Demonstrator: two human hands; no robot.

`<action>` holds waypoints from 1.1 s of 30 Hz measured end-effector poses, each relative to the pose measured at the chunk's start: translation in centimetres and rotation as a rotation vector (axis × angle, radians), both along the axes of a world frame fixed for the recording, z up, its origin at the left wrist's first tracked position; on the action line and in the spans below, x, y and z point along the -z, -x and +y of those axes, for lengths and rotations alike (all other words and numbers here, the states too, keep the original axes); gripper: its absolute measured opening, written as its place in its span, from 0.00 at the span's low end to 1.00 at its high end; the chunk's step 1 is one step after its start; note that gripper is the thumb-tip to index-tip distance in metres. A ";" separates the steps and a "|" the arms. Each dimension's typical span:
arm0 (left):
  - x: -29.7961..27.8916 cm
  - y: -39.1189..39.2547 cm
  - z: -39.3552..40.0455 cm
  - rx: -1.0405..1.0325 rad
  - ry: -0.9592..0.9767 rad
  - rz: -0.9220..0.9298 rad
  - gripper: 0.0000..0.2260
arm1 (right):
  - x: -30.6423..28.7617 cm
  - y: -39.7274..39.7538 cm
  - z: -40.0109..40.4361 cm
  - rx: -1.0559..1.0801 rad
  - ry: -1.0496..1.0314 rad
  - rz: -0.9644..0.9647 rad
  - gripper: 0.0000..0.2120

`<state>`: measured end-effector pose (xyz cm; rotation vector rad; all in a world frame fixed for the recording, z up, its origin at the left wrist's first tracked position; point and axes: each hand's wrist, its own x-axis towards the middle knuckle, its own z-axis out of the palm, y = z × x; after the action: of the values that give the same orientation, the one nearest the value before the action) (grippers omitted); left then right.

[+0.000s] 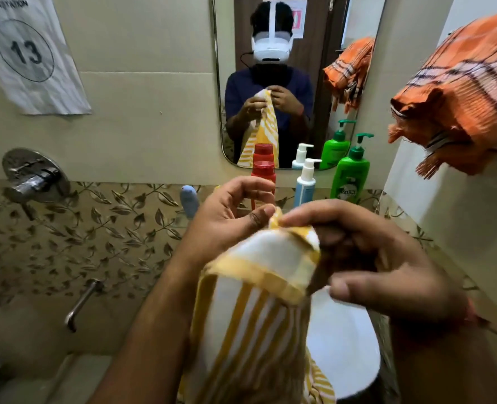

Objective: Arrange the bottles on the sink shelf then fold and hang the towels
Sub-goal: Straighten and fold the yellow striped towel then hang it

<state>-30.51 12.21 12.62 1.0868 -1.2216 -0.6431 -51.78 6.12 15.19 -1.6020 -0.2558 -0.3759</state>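
Head-cam view over a bathroom sink. Both hands hold a yellow-striped towel (259, 301) up at chest level; its long axis hangs straight down btwn the forearms. Left hand (235, 211) pinches one top corner w/ thumb & forefinger; right hand (366, 252) grips the top edge just beside it, fingers curled round the cloth. An orange towel (457, 94) is draped high on the right, nearer the right hand. Three bottles stand upright on the shelf beyond: red bottle (263, 179), white pump bottle (305, 185), green pump bottle (350, 173).
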 end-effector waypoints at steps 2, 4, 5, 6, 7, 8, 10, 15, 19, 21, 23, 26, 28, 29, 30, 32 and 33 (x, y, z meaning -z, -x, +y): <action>-0.4 0.1 0.3 0.089 0.046 0.043 0.13 | 0.3 -0.4 -0.5 -0.052 -0.030 -0.010 0.23; -0.7 0.3 0.4 0.110 0.123 0.047 0.11 | 0.4 -1.4 -1.2 0.208 0.122 -0.003 0.13; -0.7 0.5 0.5 0.116 0.148 0.046 0.11 | 0.5 -2.1 -1.4 0.395 0.252 -0.001 0.09; -0.6 0.5 0.5 0.124 0.159 0.049 0.10 | 0.8 -2.9 -1.5 0.563 0.387 -0.006 0.06; -0.6 0.6 0.4 0.143 0.157 0.065 0.10 | 1.2 -3.7 -1.5 0.701 0.492 -0.021 0.06; -0.6 0.6 0.4 0.161 0.150 0.070 0.13 | 1.6 -4.4 -1.5 0.806 0.553 -0.048 0.06; -0.6 0.7 0.4 0.189 0.146 0.068 0.16 | 2.2 -5.6 -1.3 0.905 0.553 -0.093 0.08; -0.3 0.4 1.0 0.223 0.148 0.082 0.20 | 2.4 -6.4 -0.8 0.703 0.452 -0.094 0.10; 0.1 0.2 1.2 0.115 0.109 0.040 0.20 | 2.5 -6.8 -0.6 0.867 0.647 -0.125 0.12; 0.3 0.4 1.2 0.036 0.088 0.024 0.20 | 2.9 -7.2 -0.3 0.940 0.697 -0.139 0.12; 0.5 0.6 1.1 -0.023 0.044 0.080 0.18 | 3.4 -7.3 0.0 1.001 0.674 -0.158 0.14; 0.5 0.6 1.1 -0.013 -0.082 0.180 0.14 | 3.8 -7.3 0.2 1.040 0.664 -0.159 0.13; 0.7 0.8 1.2 -0.010 -0.095 0.256 0.10 | 4.0 -7.3 0.3 1.082 0.653 -0.164 0.11; 0.8 1.0 1.1 -0.041 -0.072 0.278 0.08 | 4.1 -7.4 0.5 1.127 0.641 -0.188 0.11; 1.0 1.3 1.0 -0.081 -0.051 0.283 0.07 | 4.1 -7.4 0.6 1.177 0.631 -0.223 0.12; 1.4 1.9 0.6 -0.125 -0.023 0.294 0.08 | 4.2 -7.4 0.9 1.218 0.617 -0.281 0.14; 1.6 2.1 0.5 -0.134 -0.019 0.302 0.10 | 4.2 -7.4 0.8 1.204 0.595 -0.290 0.15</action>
<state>-32.64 12.68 11.02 1.0350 -0.8774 -0.6881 -44.43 6.94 10.94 -2.1494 0.4758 -1.5719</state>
